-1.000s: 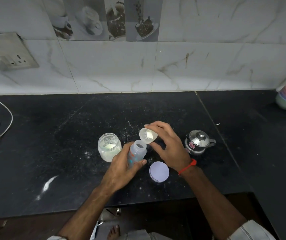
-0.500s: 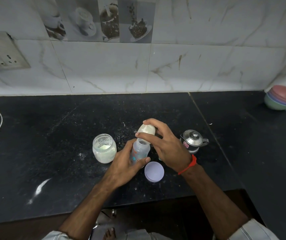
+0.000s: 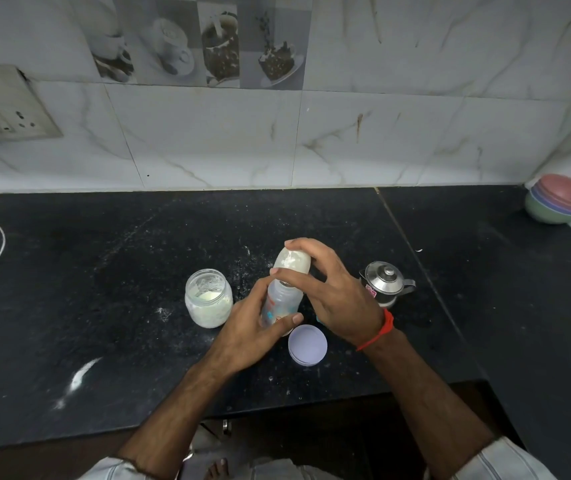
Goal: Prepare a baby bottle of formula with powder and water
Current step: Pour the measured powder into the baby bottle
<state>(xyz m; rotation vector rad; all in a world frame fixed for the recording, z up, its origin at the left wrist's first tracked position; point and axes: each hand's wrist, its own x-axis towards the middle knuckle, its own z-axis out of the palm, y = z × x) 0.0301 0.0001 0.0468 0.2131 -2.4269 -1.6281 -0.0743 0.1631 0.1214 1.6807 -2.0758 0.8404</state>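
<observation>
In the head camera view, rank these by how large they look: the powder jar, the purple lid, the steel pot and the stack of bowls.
1. Stack of bowls
2. Powder jar and steel pot: too alike to rank
3. Purple lid

The bowls sit farther away, so they are likely bigger than they appear.

A home kitchen: a black stone counter (image 3: 104,271) against marble-look wall tiles (image 3: 381,133) with coffee-cup pictures, stacked bowls (image 3: 559,202) far right of the right hand (image 3: 332,292), a switch socket (image 3: 3,109) far left.
</observation>
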